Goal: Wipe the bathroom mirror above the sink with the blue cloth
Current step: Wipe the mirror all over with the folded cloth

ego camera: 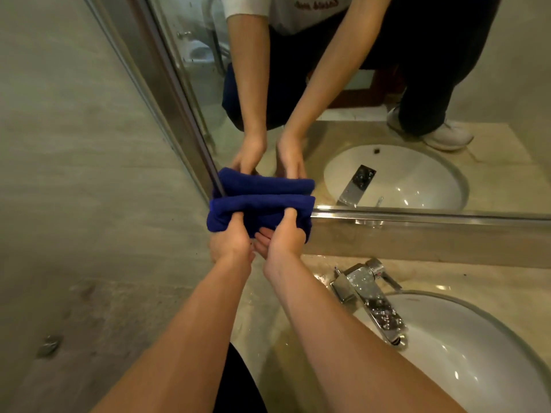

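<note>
A folded dark blue cloth [262,211] is pressed against the lower left corner of the mirror [328,93], right at its metal frame. My left hand [231,239] grips the cloth's left side with its thumb on top. My right hand [284,234] grips the right side, thumb over the fold. Both hands touch each other below the cloth. The mirror reflects the cloth, both hands and my crouched body.
A chrome tap [368,296] stands right of my arms over the white sink [477,353], set in a wet beige counter [298,293]. A tiled wall [74,174] fills the left. The mirror's metal frame [417,217] runs along a stone ledge.
</note>
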A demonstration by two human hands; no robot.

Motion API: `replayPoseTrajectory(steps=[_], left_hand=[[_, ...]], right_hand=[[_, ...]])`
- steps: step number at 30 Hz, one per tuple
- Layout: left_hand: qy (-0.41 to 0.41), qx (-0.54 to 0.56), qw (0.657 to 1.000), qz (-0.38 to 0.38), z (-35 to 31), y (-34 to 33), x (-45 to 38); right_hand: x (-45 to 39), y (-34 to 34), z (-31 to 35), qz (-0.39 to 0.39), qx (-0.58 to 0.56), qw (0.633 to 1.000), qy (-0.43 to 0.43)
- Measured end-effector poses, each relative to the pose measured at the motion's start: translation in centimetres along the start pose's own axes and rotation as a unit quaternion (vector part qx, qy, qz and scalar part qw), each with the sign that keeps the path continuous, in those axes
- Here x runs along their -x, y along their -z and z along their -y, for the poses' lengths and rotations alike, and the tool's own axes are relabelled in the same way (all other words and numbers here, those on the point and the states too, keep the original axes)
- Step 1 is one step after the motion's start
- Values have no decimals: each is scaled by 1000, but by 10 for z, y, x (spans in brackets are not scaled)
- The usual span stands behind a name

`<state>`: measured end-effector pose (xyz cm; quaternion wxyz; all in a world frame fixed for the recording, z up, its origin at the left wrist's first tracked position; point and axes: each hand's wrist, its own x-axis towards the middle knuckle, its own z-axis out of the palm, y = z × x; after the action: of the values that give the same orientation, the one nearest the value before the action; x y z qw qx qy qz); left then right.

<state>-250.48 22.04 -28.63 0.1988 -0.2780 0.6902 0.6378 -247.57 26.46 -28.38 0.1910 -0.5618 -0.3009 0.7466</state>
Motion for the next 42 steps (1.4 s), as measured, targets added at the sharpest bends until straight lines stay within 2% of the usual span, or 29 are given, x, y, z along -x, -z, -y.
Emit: replayPoseTrajectory(steps=[2,6,10,19,26,31,37,42], left_hand=[[26,57,997,33,-2,-5,-3],[26,109,993,42,0,-18,-8],[53,171,983,48,4,-33,-7],[42,192,979,49,35,-89,41],[90,182,974,99,73,-157,98],[126,172,972,101,90,-205,152],[148,140,968,147,81,-184,144],[111,170,977,62,64,-147,114]], right_hand=[[-1,-4,1,19,-10,1000,-4],[-10,1,0,-4,13,998,54],[-19,14,11,-4,15,998,62],[-43,81,54,-21,57,991,117],[-64,158,110,-81,32,984,155],[-91,209,148,-126,30,978,164],[-84,201,139,-122,-5,983,141],[-62,155,111,-71,23,992,104]])
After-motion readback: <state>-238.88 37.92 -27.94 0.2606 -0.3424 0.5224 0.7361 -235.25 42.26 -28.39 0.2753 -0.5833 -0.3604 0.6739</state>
